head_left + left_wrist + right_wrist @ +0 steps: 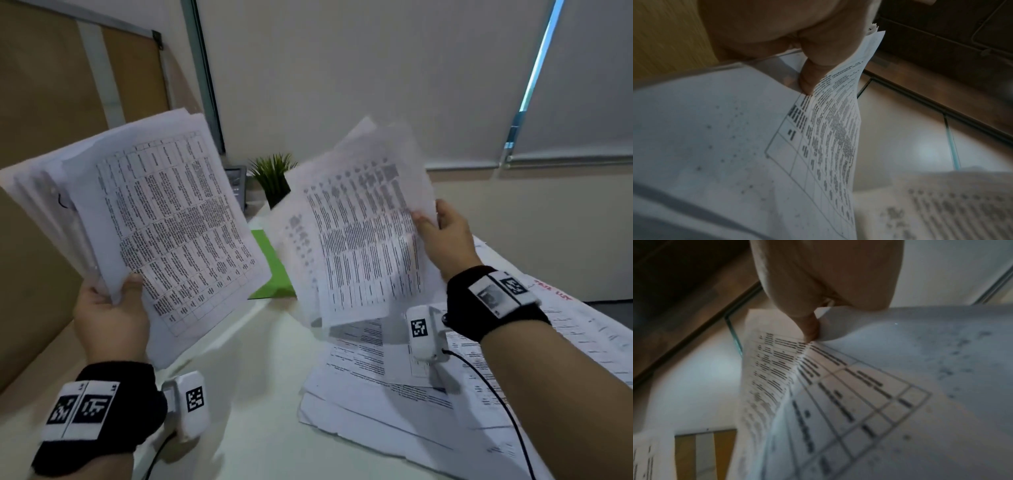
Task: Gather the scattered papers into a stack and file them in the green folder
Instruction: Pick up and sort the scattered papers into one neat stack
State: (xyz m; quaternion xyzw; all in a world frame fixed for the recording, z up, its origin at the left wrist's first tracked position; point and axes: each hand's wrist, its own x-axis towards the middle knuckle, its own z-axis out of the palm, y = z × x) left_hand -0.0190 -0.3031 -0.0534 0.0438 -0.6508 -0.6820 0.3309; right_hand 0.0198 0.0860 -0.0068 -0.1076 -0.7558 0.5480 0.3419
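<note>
My left hand [113, 308] grips the bottom edge of a thick stack of printed papers [154, 222], held up at the left; its thumb [807, 78] presses on the top sheet [828, 129]. My right hand [442, 233] pinches a few printed sheets [359, 240] by their right edge, raised above the table. In the right wrist view the thumb [809, 327] lies on these sheets [838, 394]. The green folder [274, 270] lies flat on the white table [267, 394] between the two bundles, mostly hidden by them. More loose papers [394, 387] lie on the table under my right arm.
A small green plant [272, 174] and a dark device [238, 185] stand at the table's far edge by the wall. A wooden panel [41, 96] runs along the left. Window blinds [579, 78] hang at the right. Large printed sheets [582, 329] cover the table's right side.
</note>
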